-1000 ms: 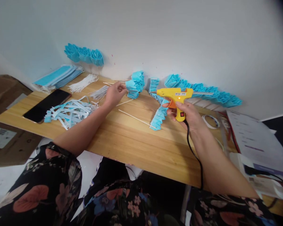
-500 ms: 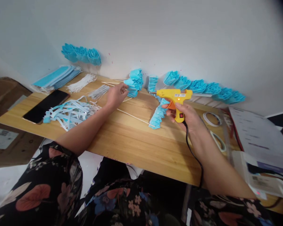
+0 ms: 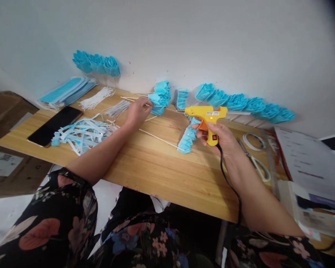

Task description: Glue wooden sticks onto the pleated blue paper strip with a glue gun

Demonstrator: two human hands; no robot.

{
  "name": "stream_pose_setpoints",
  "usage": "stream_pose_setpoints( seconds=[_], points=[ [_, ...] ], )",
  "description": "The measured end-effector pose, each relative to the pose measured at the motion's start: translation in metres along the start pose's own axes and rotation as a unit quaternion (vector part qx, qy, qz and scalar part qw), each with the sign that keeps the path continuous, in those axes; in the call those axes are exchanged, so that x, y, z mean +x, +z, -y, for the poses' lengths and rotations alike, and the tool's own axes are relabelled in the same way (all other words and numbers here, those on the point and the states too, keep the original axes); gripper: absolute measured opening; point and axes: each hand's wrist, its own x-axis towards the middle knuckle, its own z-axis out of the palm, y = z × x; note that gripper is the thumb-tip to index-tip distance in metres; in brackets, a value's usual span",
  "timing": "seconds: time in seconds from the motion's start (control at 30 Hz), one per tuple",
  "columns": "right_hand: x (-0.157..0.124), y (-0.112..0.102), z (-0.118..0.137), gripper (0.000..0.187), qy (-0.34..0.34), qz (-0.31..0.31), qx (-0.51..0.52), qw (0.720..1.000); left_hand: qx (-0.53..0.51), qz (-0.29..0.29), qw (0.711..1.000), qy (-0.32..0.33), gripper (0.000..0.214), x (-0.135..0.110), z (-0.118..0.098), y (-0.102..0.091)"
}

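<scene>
My right hand (image 3: 222,137) is wrapped round the handle of a yellow glue gun (image 3: 202,111), its fingers by the orange trigger and its nozzle pointing left. Below the gun lies a pleated light-blue strip (image 3: 187,137) with a thin wooden stick (image 3: 162,138) resting across its near end. Another pleated blue piece (image 3: 182,97) stands behind, by the wall. My left hand (image 3: 139,112) is closed in a pinch beside a bunch of folded blue pieces (image 3: 159,98) and some sticks; what its fingertips hold is hidden.
Blue flowers on sticks (image 3: 237,102) lean along the wall, with more flowers (image 3: 96,64) at the left. Face masks (image 3: 68,91), white cords (image 3: 97,97), a phone (image 3: 54,125) and cut strips (image 3: 80,134) lie left. Scissors (image 3: 259,167) and a tape roll (image 3: 254,142) lie right.
Both hands and the glue gun stay almost in place. The view has shifted slightly, and more of the scissors shows beside my right wrist.
</scene>
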Motion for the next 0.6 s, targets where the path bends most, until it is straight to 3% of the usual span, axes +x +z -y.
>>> stream_pose_setpoints(
  seconds=[0.3, 0.47, 0.6],
  points=[
    [0.0, 0.0, -0.002, 0.04, -0.004, -0.006, 0.018, 1.0, -0.076, -0.031, 0.996, -0.043, 0.02, -0.001, 0.002, 0.002],
    [-0.004, -0.006, -0.003, 0.036, -0.011, -0.014, 0.015, 1.0, -0.039, -0.039, 0.997, -0.054, 0.018, -0.001, 0.003, 0.0],
    [-0.009, -0.024, -0.007, 0.036, -0.01, -0.035, 0.027, 0.999, -0.009, -0.007, 0.999, -0.051, 0.006, -0.001, 0.005, -0.004]
  ],
)
